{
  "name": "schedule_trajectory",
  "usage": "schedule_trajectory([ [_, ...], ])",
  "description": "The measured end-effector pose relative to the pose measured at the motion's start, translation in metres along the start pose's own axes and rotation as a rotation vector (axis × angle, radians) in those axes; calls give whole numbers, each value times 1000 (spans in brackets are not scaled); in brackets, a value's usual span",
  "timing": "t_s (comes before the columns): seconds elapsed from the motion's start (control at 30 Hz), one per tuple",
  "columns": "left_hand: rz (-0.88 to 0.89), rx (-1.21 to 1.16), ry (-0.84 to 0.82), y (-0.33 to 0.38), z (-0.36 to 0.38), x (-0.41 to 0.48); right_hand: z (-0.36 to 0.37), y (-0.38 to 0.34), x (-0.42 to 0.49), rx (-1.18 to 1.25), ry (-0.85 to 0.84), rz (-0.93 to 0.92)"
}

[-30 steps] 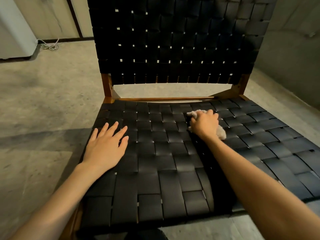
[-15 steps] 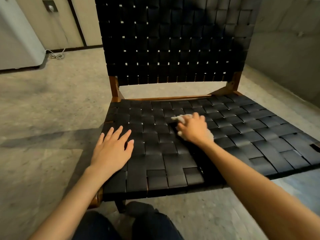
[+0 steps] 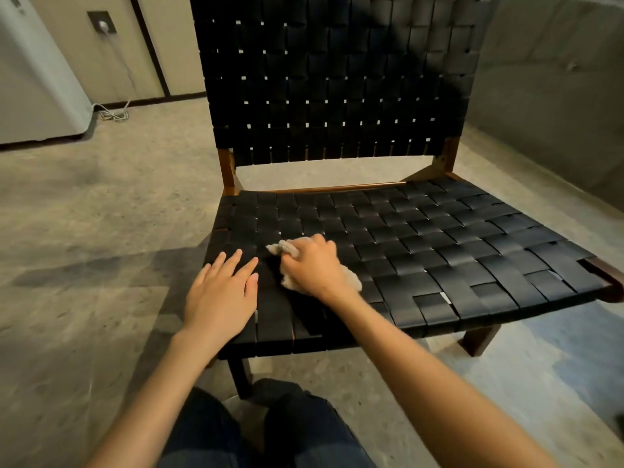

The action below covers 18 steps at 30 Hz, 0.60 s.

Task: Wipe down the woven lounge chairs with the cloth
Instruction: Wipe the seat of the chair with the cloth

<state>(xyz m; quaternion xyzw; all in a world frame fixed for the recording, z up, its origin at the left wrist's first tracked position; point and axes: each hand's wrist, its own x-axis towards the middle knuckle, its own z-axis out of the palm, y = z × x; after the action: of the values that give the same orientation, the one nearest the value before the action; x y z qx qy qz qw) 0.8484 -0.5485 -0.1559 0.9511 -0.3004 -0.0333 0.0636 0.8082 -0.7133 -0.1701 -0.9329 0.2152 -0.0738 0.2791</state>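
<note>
Left of centre in the frame, our right hand (image 3: 312,266) curls its fingers round a crumpled beige cloth (image 3: 290,265) — pressed on the black woven-strap lounge chair seat (image 3: 439,251) with a wooden frame. Just beside it, our left hand (image 3: 221,297) lies flat on the seat's front left corner — fingers straight, slightly spread.

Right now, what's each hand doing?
Left hand: open, flat on the woven seat.
Right hand: grips the cloth against the seat.
</note>
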Motion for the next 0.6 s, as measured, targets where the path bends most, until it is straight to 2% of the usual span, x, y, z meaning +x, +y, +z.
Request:
schedule_trajectory([
  [0.07,3,-14,8,0,-2,-1,-26,35,-10,-123,33,45],
  [0.2,5,-39,18,2,-5,-3,-95,110,-32,-270,139,278],
  [0.33,-15,-69,62,1,-9,-9,-98,109,-48,-247,239,401],
  [0.43,-44,-152,82,-1,-12,-17,-57,66,-50,-219,168,262],
  [0.6,-76,-332,121,-13,-15,-37,-4,-21,-57,5,95,8],
])
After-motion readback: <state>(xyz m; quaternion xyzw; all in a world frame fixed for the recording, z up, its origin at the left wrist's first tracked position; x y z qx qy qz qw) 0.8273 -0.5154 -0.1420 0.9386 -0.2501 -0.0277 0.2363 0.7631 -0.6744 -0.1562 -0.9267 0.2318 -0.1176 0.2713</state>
